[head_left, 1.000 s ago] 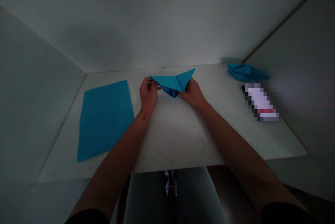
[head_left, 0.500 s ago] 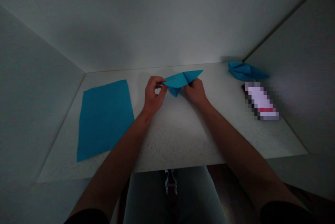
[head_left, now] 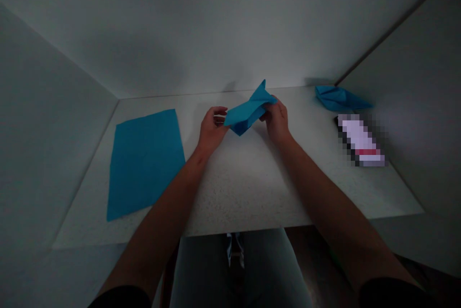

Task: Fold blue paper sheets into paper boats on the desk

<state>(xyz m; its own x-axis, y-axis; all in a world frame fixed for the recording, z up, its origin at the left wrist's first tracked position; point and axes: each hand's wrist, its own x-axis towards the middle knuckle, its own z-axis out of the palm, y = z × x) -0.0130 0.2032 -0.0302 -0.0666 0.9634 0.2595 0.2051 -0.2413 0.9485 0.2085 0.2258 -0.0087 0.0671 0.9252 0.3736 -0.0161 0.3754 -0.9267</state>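
A folded blue paper boat (head_left: 245,112) is held up over the middle of the table (head_left: 237,193), tilted with its right end higher. My left hand (head_left: 213,128) pinches its left end between thumb and fingers. At the other end, my right hand (head_left: 277,118) grips the paper from the right, its fingertips partly hidden behind the folds. One pointed flap stands up near the right end, and the darker underside shows below.
Flat on the left of the table lies a sheet of blue paper (head_left: 146,164). A second folded blue paper boat (head_left: 340,99) rests at the back right, with a phone (head_left: 360,140), its screen blurred, in front of it. Walls enclose the back and both sides.
The boat's right end has turned, and a flap there now points upward instead of out to the right. My right hand has moved slightly up and right; the left has barely moved.
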